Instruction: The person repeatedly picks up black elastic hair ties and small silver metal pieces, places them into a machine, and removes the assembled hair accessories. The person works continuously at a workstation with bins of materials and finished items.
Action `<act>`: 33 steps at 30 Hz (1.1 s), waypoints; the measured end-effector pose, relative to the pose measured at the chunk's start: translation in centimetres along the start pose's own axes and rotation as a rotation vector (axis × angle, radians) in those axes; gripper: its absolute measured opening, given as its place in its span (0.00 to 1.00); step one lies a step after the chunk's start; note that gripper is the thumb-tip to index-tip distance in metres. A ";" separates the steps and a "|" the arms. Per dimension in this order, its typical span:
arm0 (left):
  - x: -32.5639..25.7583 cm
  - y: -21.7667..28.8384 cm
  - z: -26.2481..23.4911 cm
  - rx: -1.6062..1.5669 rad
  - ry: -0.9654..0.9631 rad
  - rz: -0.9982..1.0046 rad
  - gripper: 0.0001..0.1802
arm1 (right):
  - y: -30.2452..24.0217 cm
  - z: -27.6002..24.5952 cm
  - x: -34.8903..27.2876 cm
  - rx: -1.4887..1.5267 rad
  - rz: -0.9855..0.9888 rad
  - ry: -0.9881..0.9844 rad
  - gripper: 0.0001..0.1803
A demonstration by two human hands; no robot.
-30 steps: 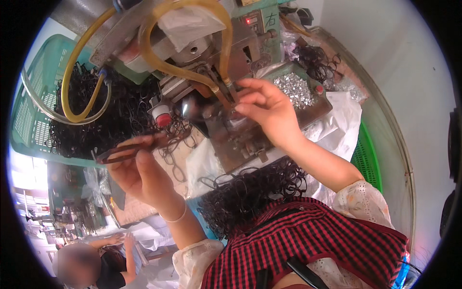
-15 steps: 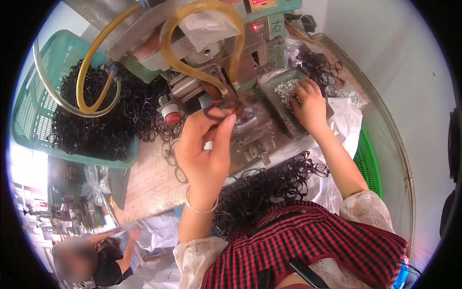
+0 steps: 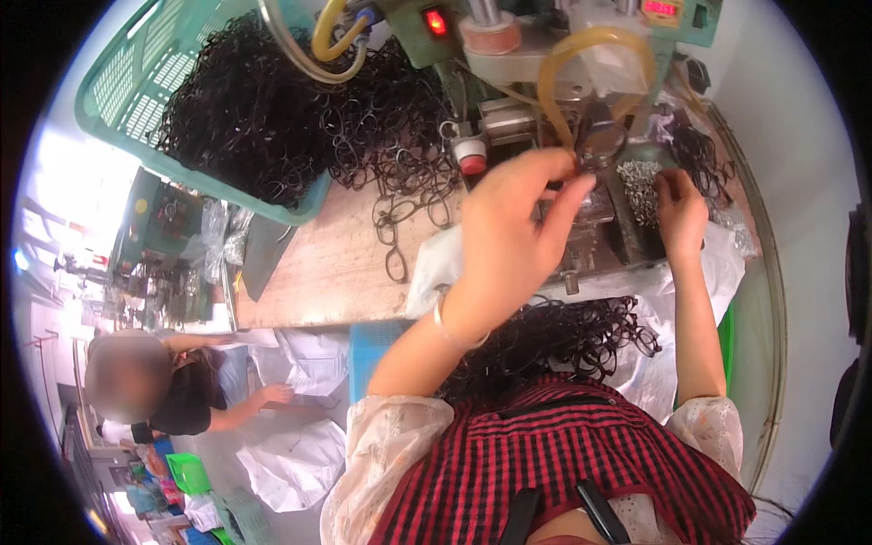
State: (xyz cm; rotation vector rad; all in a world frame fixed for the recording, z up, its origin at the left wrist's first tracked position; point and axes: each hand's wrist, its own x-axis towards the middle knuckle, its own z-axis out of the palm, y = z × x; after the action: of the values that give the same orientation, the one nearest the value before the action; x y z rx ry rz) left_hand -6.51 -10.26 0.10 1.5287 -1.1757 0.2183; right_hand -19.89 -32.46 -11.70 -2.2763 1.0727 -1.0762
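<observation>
My left hand [image 3: 516, 234] is closed at the front of the machine, thumb and forefinger pinching a dark eyeglass frame [image 3: 606, 141]. Fingers and machine parts partly hide where it is gripped. To the right, a dark metal tray [image 3: 641, 242] holds a pile of small silvery metal pieces [image 3: 639, 189]. My right hand [image 3: 683, 220] is at the pile's right edge with its fingertips drawn together. What those fingers hold, if anything, is too small to make out. Many more black eyeglass frames [image 3: 572, 341] lie heaped on my lap side, below the machine.
A teal basket [image 3: 304, 211] heaped with black eyeglass frames stands at the left, some spilling onto the wooden table [image 3: 318, 263]. The machine has a red button [image 3: 471, 163] and a yellow hose [image 3: 547, 82] looping down. At the lower left another person [image 3: 191, 391] sits.
The view has swung, so the machine and basket appear farther up and right. My left hand still holds the eyeglass frame; my right hand has shifted from over the metal pieces to their edge.
</observation>
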 end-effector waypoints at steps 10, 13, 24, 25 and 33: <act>-5.9 -14.2 -14.1 0.933 -0.005 -0.506 0.07 | -0.6 -0.5 -0.3 0.164 -0.027 0.012 0.08; -11.2 -23.1 -14.0 1.081 -0.212 -0.658 0.11 | -1.5 0.1 0.4 0.034 -0.245 0.076 0.08; -5.6 -17.5 -18.6 0.072 -0.445 -1.219 0.07 | 0.4 -4.7 -4.5 0.165 0.019 0.076 0.09; -5.4 -16.1 -18.0 0.016 -0.376 -1.157 0.07 | -1.2 -5.1 -4.3 0.231 -0.027 -0.005 0.09; -4.0 -12.8 -9.5 -0.220 0.105 -0.483 0.04 | -9.4 1.3 -0.7 0.949 -0.003 -0.187 0.15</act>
State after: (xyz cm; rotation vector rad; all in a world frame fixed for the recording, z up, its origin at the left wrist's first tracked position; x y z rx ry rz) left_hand 5.44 -1.96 -7.53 1.5349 -0.6942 -0.1493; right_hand -14.79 -25.98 -6.99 -1.5521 0.3382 -1.0351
